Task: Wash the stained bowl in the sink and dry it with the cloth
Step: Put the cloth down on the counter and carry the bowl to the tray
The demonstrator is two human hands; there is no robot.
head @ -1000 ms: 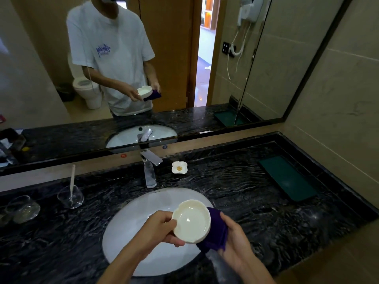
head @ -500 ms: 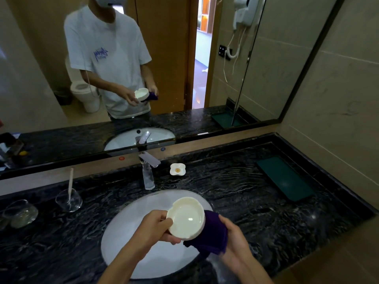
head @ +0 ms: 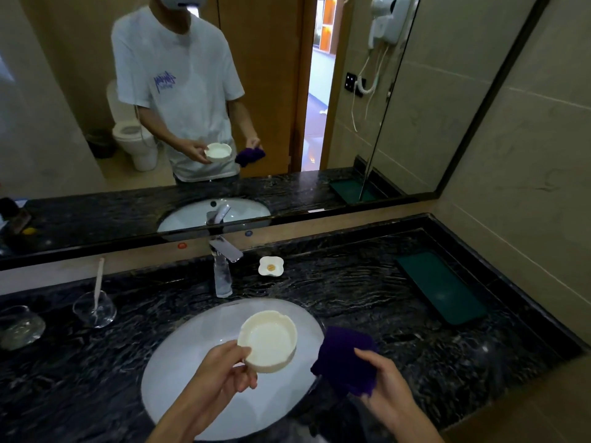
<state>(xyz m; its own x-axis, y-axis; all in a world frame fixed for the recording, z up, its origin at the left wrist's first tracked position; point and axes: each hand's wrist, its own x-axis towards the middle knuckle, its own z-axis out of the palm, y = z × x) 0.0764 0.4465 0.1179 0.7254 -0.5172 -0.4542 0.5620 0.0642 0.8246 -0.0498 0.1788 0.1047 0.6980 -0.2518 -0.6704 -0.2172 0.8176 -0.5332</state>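
Bowl (head: 268, 340) upright, mouth tilted camera-ward

My single head-worn view looks forward and down from close above the sink (head: 179, 362), facing the mirror (head: 287, 91) and the back wall. My hands enter from the bottom edge, near the lens. The mirror returns a second, frontal aspect of the same counter (head: 367, 298) and basin.
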